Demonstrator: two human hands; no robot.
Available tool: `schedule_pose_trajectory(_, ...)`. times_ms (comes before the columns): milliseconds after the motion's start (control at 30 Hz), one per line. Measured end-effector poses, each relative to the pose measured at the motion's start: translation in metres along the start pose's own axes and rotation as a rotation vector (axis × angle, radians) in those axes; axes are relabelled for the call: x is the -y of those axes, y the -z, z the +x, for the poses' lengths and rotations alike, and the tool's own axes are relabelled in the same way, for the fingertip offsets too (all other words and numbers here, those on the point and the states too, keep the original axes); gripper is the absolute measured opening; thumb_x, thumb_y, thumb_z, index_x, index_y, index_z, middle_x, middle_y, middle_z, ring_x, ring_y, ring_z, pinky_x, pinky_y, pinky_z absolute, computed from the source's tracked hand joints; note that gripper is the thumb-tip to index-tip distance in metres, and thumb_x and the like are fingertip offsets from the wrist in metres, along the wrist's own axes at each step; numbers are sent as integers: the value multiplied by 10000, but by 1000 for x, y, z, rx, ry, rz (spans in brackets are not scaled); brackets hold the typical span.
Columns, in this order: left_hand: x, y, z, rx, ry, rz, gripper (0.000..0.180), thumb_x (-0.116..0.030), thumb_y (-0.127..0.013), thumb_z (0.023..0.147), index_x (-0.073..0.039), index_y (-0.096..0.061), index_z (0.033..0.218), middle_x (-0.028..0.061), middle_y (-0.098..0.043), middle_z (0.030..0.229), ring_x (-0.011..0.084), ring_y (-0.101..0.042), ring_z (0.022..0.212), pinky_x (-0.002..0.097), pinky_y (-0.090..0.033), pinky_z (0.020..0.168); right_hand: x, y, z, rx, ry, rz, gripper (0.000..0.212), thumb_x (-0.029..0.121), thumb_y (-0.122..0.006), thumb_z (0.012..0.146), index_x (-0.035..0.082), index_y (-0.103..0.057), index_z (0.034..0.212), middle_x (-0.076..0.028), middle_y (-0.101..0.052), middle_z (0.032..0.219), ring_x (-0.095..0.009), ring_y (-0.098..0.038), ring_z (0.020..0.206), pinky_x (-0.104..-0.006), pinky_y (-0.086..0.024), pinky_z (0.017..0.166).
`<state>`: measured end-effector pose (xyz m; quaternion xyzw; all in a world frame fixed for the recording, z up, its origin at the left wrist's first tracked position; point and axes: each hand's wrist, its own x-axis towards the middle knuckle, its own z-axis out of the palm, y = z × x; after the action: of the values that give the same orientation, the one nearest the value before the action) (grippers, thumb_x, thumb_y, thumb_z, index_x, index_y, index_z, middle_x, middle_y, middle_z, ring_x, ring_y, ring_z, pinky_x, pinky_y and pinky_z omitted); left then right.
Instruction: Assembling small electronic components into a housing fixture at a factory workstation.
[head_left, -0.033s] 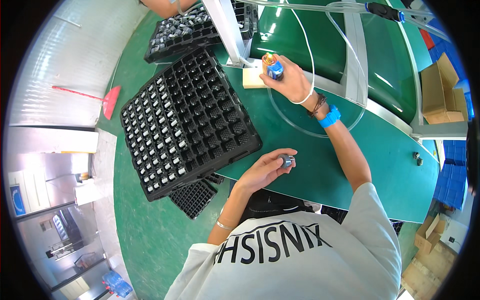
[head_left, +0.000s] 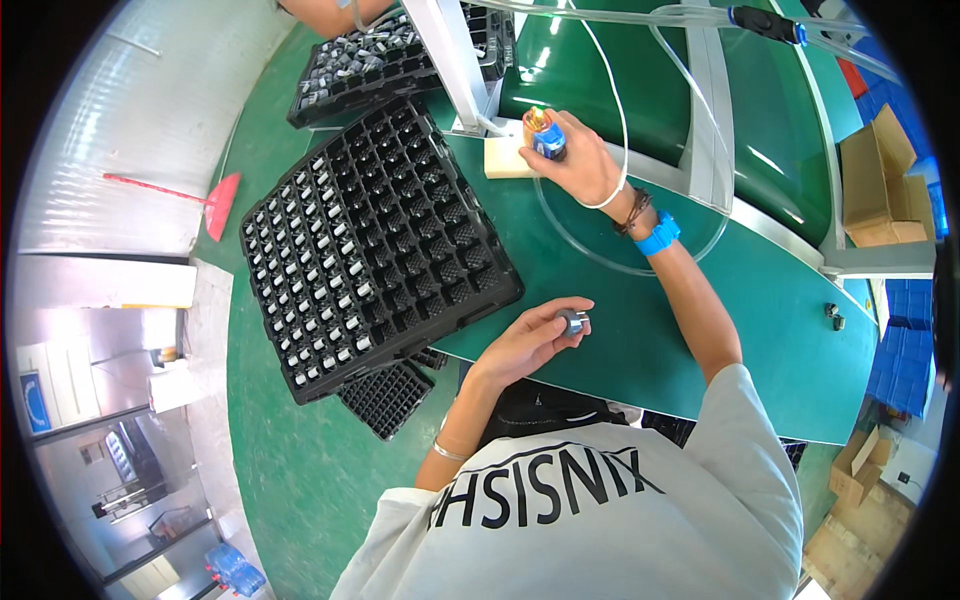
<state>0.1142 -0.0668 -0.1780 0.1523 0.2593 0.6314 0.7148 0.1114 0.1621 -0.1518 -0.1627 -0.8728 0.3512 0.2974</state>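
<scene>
A small grey part (head_left: 572, 321) is pinched between the fingertips of the left hand (head_left: 530, 340), which is curled over the near edge of the green table (head_left: 760, 330); the part's shape is too small to be made out, and its lower side is covered by the fingers. The right hand (head_left: 575, 160) is closed around a blue tool (head_left: 547, 140) with a brass tip, held upright just over a pale block (head_left: 508, 158) on the table; most of the tool's body is hidden inside the fist. A blue band (head_left: 657, 236) and a dark bracelet are worn on the right wrist. A clear tube (head_left: 620, 120) is looped over the table and around that hand, and its far end is lost among the frame bars at the top. To the left of both hands a black tray (head_left: 400, 250) of many cells is laid, overhanging the table edge; small pale parts are seated in its left columns, while the cells on the right appear empty, though this is hard to judge. A second tray (head_left: 390, 395) is partly hidden beneath it, and a third (head_left: 370, 60) is cut off at the top, where another person's arm is barely seen. Cardboard boxes (head_left: 880, 180) are stacked at the right rim, bent by the lens.
</scene>
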Motion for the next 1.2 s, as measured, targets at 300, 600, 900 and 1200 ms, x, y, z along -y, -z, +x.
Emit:
schedule_pose_trajectory(300, 0, -9, -15, -105, -56, 141, 264, -23, -544, 785, -48, -495, 1043, 101, -537, 965, 157, -531, 867, 256, -429, 768, -90, 36, 61, -410, -253, -122, 341, 320, -614, 735, 13, -542, 866, -193, -596, 736, -350, -589, 679, -373, -464, 598)
schedule_pose_trajectory(600, -41, -42, -46, -221, -349, 255, 243, 10, -591, 726, -52, -493, 940, 90, -521, 918, 206, -559, 845, 298, -491, 696, -139, 46, 94, -428, -289, -449, 450, 386, -557, 777, 132, -524, 1146, -177, -619, 772, -354, -597, 708, -416, -479, 612)
schedule_pose_trajectory(900, -72, -54, -52, -399, -744, 436, 341, -212, -720, 709, -29, -533, 927, 63, -507, 893, 145, -544, 743, 240, -444, 651, 23, 35, 29, -56, -515, 926, 255, 293, -555, 840, 59, -540, 941, -2, -542, 818, -95, -536, 785, -227, -427, 695)
schedule_pose_trajectory(1200, -75, -66, -52, -272, -838, 530, 295, 120, -669, 642, 38, -612, 919, 111, -517, 975, 180, -555, 890, 286, -484, 796, 132, 31, -54, 499, -581, 1322, 444, 360, -488, 803, -10, -479, 1049, -95, -561, 944, -150, -567, 835, -253, -460, 738)
